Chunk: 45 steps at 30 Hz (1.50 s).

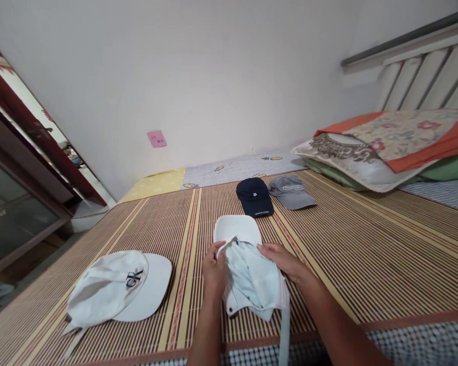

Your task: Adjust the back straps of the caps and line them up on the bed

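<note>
Between my two hands is a pale cap (248,277), its inside facing up and its brim pointing away from me. The crown looks crumpled, and a loose strap hangs toward me at its right. My left hand (214,264) grips the cap's edge where brim meets crown on the left. On the opposite side, my right hand (280,256) pinches that same edge. To the left lies a white cap (110,287) with black "CK" letters, its brim turned right. Farther back, a navy cap (254,195) sits beside a grey cap (291,192).
A striped bamboo mat (351,244) covers the bed. Stacked pillows (389,145) lie at the back right, near a radiator (429,76). Behind the bed rises a white wall with a pink paper (156,139). A doorway stands at the left.
</note>
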Available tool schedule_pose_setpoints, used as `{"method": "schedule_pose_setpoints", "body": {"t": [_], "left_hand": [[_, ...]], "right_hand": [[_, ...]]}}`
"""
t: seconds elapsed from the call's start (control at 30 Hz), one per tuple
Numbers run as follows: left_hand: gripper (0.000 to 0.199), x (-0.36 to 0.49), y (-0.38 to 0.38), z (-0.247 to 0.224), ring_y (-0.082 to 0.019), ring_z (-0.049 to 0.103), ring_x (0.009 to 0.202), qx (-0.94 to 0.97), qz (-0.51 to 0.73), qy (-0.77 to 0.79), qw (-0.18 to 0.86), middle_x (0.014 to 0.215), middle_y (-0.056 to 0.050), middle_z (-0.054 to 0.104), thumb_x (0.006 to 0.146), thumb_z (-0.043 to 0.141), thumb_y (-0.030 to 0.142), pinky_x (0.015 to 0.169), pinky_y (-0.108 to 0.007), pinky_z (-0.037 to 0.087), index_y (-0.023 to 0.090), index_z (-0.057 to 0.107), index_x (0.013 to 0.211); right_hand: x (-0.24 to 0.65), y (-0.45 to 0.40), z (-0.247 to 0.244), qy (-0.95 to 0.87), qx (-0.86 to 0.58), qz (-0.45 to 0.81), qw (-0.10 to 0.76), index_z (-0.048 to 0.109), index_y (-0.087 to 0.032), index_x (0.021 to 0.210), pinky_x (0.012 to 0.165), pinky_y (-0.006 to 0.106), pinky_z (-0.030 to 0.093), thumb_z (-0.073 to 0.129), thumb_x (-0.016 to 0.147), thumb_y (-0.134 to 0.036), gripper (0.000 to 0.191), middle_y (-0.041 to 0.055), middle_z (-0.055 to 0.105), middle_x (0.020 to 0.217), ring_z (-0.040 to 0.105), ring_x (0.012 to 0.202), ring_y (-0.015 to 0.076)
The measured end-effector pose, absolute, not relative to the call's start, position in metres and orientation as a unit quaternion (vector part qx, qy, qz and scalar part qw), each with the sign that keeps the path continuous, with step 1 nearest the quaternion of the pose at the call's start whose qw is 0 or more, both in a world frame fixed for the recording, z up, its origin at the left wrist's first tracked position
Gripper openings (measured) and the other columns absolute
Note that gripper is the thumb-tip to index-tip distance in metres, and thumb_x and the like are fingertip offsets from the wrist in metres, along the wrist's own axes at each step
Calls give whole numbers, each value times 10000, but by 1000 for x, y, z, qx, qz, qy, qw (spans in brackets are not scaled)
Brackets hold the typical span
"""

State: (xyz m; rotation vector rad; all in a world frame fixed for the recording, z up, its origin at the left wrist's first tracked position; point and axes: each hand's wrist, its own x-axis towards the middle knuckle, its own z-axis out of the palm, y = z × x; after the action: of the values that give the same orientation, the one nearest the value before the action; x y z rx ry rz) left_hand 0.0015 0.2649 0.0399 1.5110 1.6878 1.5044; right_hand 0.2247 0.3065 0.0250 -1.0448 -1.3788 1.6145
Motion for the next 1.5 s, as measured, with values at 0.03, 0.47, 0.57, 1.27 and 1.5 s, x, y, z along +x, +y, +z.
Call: {"method": "schedule_pose_setpoints", "body": {"t": [0.03,0.47,0.57,1.27,1.5], "left_hand": [[318,3,264,40,-231,721,941,541,541,609,207,1011,-80,782,829,483,183,861,-355,553,189,724,1036],[84,12,260,39,-219,645,750,537,479,684,120,806,-10,648,903,504,198,728,-322,459,232,556,959],[300,17,257,44,-249,675,783,530,450,712,100,909,-68,687,890,475,105,738,-348,463,200,518,1171],[389,25,257,41,-286,746,885,569,341,742,99,983,-157,779,854,610,164,754,-335,535,121,622,1240],[327,19,255,46,-358,756,946,538,293,786,79,991,-216,783,949,592,366,789,-404,531,118,683,1142]], "right_hand": [[225,305,28,-532,-406,635,385,738,-149,875,747,329,519,687,732,-787,655,87,776,855,698,824,241],[211,314,10,-606,-469,488,418,755,-119,934,640,300,483,692,712,-318,305,63,764,823,647,719,211],[213,312,16,-633,-470,445,425,747,-150,855,649,289,467,615,711,-234,213,39,755,800,624,727,205],[205,303,27,-579,-536,425,444,769,-126,958,699,350,565,726,722,-365,339,131,810,906,744,835,299],[203,300,32,-605,-528,409,434,779,-147,891,704,351,563,700,740,-344,261,137,814,871,752,841,306]]}}
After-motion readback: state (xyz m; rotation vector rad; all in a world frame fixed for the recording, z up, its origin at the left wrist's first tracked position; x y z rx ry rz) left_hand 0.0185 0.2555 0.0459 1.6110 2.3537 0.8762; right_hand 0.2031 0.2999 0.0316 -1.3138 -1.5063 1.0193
